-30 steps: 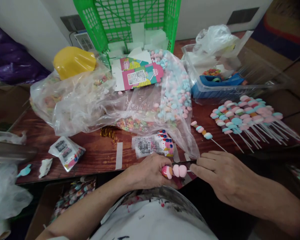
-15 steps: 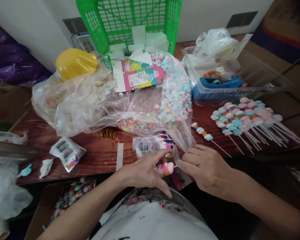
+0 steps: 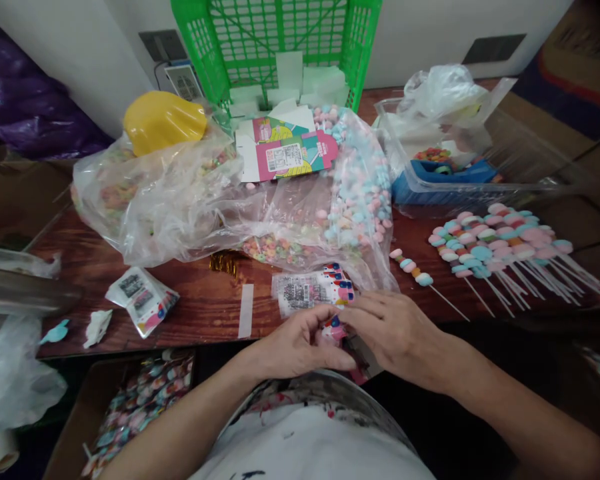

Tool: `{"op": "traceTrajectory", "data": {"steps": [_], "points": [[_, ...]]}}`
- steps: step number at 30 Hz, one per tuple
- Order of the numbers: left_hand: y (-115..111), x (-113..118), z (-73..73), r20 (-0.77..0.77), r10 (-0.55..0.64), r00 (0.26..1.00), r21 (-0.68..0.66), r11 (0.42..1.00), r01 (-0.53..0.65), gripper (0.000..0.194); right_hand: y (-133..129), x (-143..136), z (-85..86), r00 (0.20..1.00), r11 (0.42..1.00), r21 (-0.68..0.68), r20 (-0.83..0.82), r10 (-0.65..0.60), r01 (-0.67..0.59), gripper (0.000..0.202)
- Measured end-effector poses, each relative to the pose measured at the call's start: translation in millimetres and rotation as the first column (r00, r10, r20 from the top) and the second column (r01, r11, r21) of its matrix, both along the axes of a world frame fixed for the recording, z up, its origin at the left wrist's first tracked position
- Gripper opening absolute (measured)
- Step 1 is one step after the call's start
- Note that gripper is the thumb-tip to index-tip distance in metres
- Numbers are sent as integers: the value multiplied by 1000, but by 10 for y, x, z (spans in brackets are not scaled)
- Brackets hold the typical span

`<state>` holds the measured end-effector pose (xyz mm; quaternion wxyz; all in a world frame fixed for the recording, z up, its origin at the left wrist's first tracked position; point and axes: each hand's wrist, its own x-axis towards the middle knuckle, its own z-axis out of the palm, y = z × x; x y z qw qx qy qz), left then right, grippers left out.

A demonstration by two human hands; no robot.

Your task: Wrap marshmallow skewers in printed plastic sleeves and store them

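Note:
My left hand (image 3: 300,343) is curled around a small printed candy packet (image 3: 331,331) at the table's front edge. My right hand (image 3: 393,337) meets it from the right, its fingertips touching the packet's top beside my left fingers. Just behind them lies a stack of printed clear bags (image 3: 310,290). One marshmallow skewer (image 3: 411,268) rests to the right, and a pile of similar skewers (image 3: 500,240) lies further right with white sticks pointing forward.
Behind are large plastic bags of candy (image 3: 165,200), a printed box (image 3: 285,157) and a green crate (image 3: 280,40). A clear tub (image 3: 430,190) stands back right. More bags (image 3: 143,300) lie left; a carton of wrapped skewers (image 3: 145,400) is below.
My right hand has moved left onto the packet, and its fingers now meet those of my left hand. The whole view has shifted slightly.

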<state>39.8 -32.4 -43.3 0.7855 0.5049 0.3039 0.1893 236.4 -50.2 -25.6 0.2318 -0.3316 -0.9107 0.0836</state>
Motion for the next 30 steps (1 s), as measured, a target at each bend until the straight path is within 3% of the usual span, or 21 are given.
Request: {"op": "traceTrajectory", "data": {"steps": [2,6,11,13,15,18,20,22,24,30], "points": [[9,-79,8,-24,66,997,-76,995,-68,38,46,52,51,997,999,-13,-62,-35,34,22],[-29,-105,-71,-86,245,966,-85,964,-252,36,102,57,106,994,996,-69,-94,-55,48,20],[-79,-16,-158,-9,385,923,28,923,-384,36,99,-160,-5,996,995,-88,-65,-55,49,25],[-65,-26,-159,-32,440,897,34,898,-439,37,98,-228,-56,984,996,-85,-170,-54,40,23],[-43,-60,-152,-61,535,842,5,844,-536,38,94,-277,-96,907,981,-156,-385,-171,119,15],[-26,-108,-145,-54,659,750,-10,751,-660,41,65,-384,-162,641,875,-416,-606,-470,248,31],[-33,-124,-143,-9,671,741,0,741,-671,43,36,-504,-213,580,833,-516,-624,-524,198,22],[-51,-139,-137,37,642,766,16,766,-642,44,16,-639,-254,605,847,-514,-634,-481,134,4],[-78,-166,-129,61,609,791,30,791,-611,44,14,-749,-271,614,878,-460,-657,-437,132,14],[-134,-317,-128,50,503,863,74,860,-506,38,79,-899,-293,666,952,-210,-681,-304,220,16]]}}
